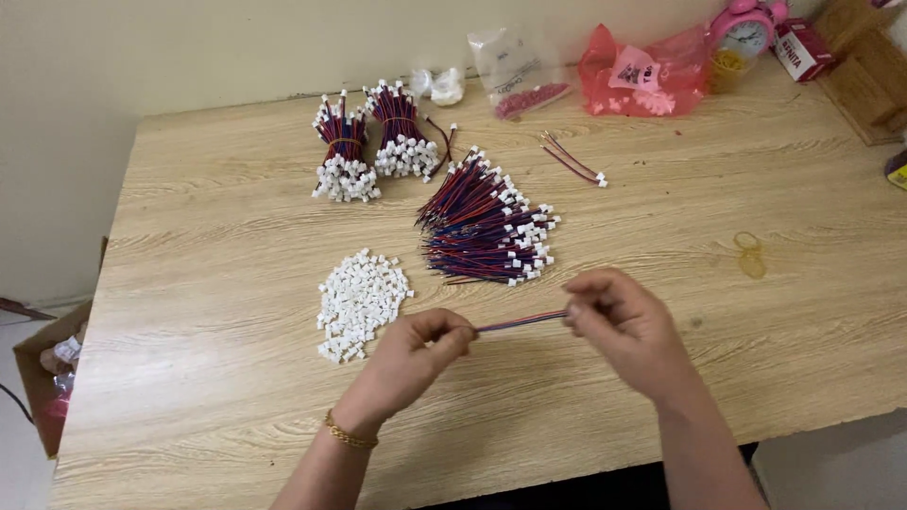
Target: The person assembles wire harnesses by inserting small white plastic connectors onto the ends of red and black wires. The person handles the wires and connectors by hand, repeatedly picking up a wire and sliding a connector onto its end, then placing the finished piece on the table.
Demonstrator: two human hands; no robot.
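I held one red-blue wire pair (521, 321) pinched between my left hand (416, 354) and right hand (624, 326). Two tied bundles (373, 142) lay finished far ahead; the loose wire heap (482, 227) and white connectors (359, 302) remained.

Light wood-grain table (236, 397) w/ loose fan of red-blue wires (482, 227), pile of white connectors (359, 302), two banded wire bundles (373, 142), two stray wires (572, 159), rubber bands (749, 253), plastic bags (567, 76), pink clock (746, 33).
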